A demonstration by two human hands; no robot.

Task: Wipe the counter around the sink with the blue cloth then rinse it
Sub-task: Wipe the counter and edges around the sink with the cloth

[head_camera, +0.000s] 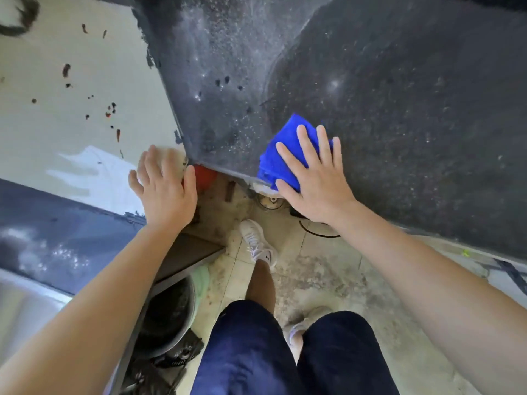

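Observation:
A folded blue cloth [285, 149] lies at the front edge of the dark speckled counter [399, 109], near its corner. My right hand [312, 175] presses flat on the cloth with straight, spread fingers. The counter left of the cloth looks dusty and greyer, with a few dark spots. My left hand [164, 186] hovers open, fingers spread, just left of the counter's corner, in front of the stained pale wall [71, 109]. A strip of metal sink [25, 297] shows at the lower left edge.
Another dark counter section [57, 235] runs along the lower left. Below are a tiled floor [328, 280], my legs and white shoes, a dark bucket [168, 315] under the left counter and a red object [204, 175] below the corner.

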